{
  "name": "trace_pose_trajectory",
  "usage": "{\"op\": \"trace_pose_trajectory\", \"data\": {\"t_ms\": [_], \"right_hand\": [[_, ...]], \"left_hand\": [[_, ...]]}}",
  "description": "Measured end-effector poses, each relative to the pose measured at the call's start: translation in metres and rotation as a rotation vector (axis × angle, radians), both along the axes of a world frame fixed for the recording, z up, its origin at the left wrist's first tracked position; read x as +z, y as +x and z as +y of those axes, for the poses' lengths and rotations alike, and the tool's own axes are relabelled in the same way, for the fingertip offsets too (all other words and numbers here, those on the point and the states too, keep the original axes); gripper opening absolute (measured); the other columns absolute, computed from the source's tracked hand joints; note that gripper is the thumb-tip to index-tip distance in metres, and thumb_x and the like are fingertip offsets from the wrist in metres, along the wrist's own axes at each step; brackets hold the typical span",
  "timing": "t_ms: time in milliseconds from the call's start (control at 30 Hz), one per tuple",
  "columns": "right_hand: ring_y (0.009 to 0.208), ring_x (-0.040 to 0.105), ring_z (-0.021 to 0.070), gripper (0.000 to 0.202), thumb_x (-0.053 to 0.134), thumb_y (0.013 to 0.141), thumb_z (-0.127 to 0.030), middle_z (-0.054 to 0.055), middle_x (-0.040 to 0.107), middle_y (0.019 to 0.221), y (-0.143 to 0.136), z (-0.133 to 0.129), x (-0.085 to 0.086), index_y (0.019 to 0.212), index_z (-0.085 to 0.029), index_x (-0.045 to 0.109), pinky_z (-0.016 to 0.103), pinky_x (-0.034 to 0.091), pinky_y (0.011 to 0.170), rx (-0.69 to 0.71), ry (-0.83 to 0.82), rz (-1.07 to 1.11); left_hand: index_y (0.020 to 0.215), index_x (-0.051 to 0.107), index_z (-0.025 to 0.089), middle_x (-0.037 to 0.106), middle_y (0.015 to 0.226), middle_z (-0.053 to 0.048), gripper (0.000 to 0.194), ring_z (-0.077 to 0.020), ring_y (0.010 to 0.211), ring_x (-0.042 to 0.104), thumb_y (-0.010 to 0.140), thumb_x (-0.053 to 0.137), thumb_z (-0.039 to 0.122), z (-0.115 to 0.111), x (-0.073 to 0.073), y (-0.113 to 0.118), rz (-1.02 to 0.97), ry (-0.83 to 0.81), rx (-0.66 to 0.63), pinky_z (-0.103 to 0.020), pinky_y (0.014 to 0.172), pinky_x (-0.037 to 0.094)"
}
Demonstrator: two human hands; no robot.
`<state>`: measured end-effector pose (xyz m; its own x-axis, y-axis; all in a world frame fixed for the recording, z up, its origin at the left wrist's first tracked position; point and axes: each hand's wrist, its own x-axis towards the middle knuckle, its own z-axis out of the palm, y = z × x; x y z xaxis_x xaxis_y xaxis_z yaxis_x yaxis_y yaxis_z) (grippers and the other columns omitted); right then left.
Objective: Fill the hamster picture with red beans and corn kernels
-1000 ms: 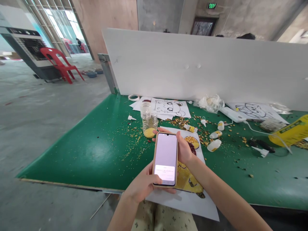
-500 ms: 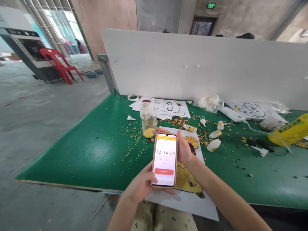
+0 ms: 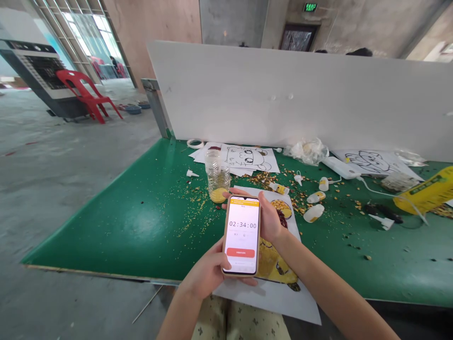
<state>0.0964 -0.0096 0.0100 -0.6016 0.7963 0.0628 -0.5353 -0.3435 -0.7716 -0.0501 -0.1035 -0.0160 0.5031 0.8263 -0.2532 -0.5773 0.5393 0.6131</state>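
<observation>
A smartphone [image 3: 241, 241] stands upright between my two hands, its screen lit with 02:34:00 and a red button. My left hand [image 3: 207, 267] grips its lower left side, thumb at the bottom corner of the screen. Along the upper right edge, my right hand [image 3: 272, 219] is closed round it, with fingers behind. Under the phone lies a sheet of paper [image 3: 297, 304] bearing a picture filled in with yellow grains and dark red beans; the phone and hands hide part of it. Just beyond stands a clear plastic jar [image 3: 218, 177] with yellow grains at its bottom.
Small glue bottles [image 3: 314, 213] and scattered grains lie right of the jar on the green table [image 3: 123, 222]. Line drawings [image 3: 247, 158], a tape roll [image 3: 195, 143] and a yellow bag [image 3: 428, 191] are farther out. A white partition [image 3: 300, 94] closes the back. A red chair [image 3: 88, 97] stands left.
Both hands keep the phone in nearly the same place. The view has shifted very slightly; the time on the screen reads the same.
</observation>
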Motion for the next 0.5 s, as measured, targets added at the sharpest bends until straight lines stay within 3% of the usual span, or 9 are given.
{"op": "trace_pose_trajectory", "data": {"t_ms": [100, 167, 233, 300, 400, 500], "right_hand": [[0.107, 0.059, 0.0295, 0.059, 0.044, 0.079, -0.065, 0.009, 0.06, 0.124, 0.0, -0.001, 0.003, 0.118, -0.023, 0.058, 0.04, 0.049, 0.082, -0.025, 0.0, -0.038], [0.109, 0.058, 0.0296, 0.061, 0.045, 0.078, -0.066, 0.008, 0.057, 0.128, 0.0, 0.0, 0.005, 0.12, -0.024, 0.056, 0.041, 0.048, 0.085, -0.048, -0.008, -0.059], [0.114, 0.055, 0.0283, 0.056, 0.045, 0.079, -0.063, 0.007, 0.056, 0.129, 0.001, 0.002, 0.007, 0.119, -0.025, 0.056, 0.042, 0.045, 0.089, -0.091, -0.019, -0.049], [0.116, 0.053, 0.0253, 0.041, 0.047, 0.082, -0.052, 0.006, 0.06, 0.124, 0.003, 0.007, 0.005, 0.109, -0.024, 0.061, 0.04, 0.042, 0.094, -0.163, -0.025, -0.01], [0.096, 0.061, 0.0179, 0.017, 0.053, 0.082, -0.035, 0.002, 0.069, 0.091, 0.006, 0.014, 0.0, 0.077, -0.023, 0.063, 0.03, 0.045, 0.088, -0.348, -0.044, 0.008], [0.066, 0.059, 0.0107, 0.017, 0.061, 0.078, -0.031, -0.003, 0.061, 0.063, 0.008, 0.018, -0.006, 0.065, -0.021, 0.059, 0.022, 0.047, 0.07, -0.519, -0.113, -0.059]], "left_hand": [[0.127, 0.048, 0.017, 0.064, 0.114, -0.013, 0.058, -0.0362, 0.101, 0.06, 0.07, 0.052, 0.008, -0.001, 0.002, 0.003, -0.002, -0.006, 0.009, -0.057, 0.072, 0.054], [0.129, 0.047, 0.015, 0.062, 0.116, -0.017, 0.049, -0.0372, 0.098, 0.062, 0.082, 0.053, 0.029, -0.003, 0.005, 0.002, 0.053, -0.012, 0.035, -0.049, 0.063, 0.056], [0.127, 0.049, 0.01, 0.065, 0.108, -0.02, 0.058, -0.0351, 0.086, 0.066, 0.085, 0.047, 0.05, -0.006, 0.009, -0.005, 0.164, -0.01, 0.05, -0.04, 0.053, 0.056], [0.126, 0.051, 0.007, 0.069, 0.095, -0.019, 0.068, -0.031, 0.072, 0.067, 0.082, 0.046, 0.06, -0.01, 0.016, -0.018, 0.301, -0.001, 0.049, -0.036, 0.046, 0.054], [0.125, 0.05, 0.007, 0.071, 0.079, -0.016, 0.075, -0.0247, 0.053, 0.064, 0.079, 0.045, 0.067, -0.015, 0.026, -0.046, 0.49, -0.019, 0.148, -0.033, 0.041, 0.051], [0.126, 0.047, 0.008, 0.072, 0.083, -0.017, 0.07, -0.0278, 0.058, 0.066, 0.084, 0.039, 0.063, -0.013, 0.031, -0.072, 0.615, -0.103, 0.288, -0.033, 0.037, 0.05]]}}
